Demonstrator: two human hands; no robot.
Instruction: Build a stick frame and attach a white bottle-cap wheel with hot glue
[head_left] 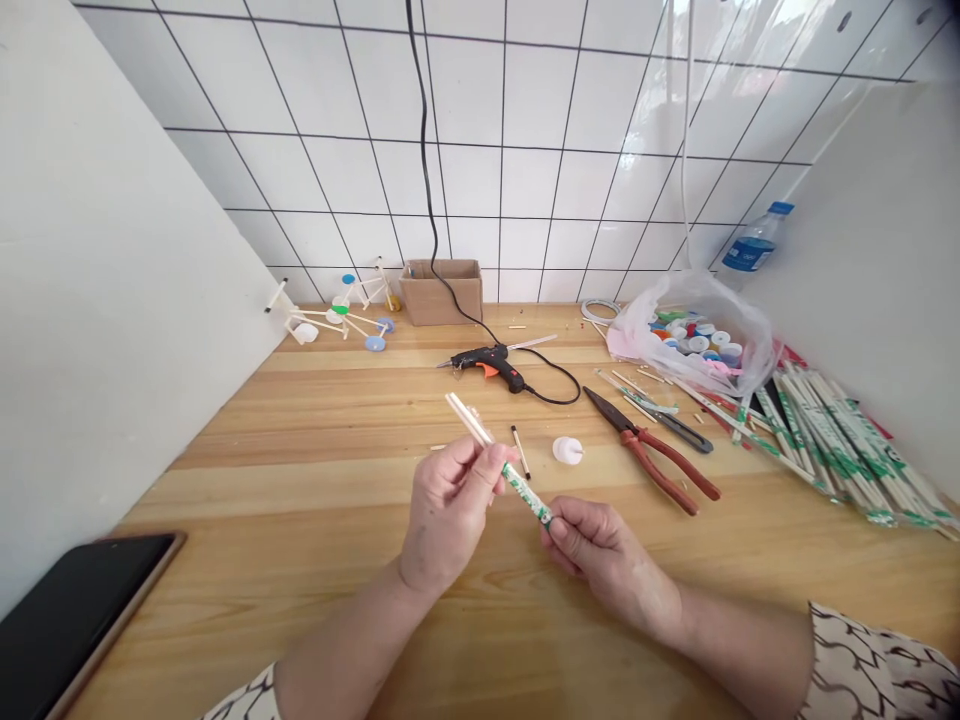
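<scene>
Holding chopsticks, open rm L

Beyond the phone, the left edge of the bench leaves passage; wrapped chopsticks block its right edge.

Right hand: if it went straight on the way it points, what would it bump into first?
Probably the left hand, which holds the same partly wrapped chopsticks, though depth is hard to judge.

The person's left sleeve and right sleeve are cream, printed with dark curving lines, ending at the forearms.
</scene>
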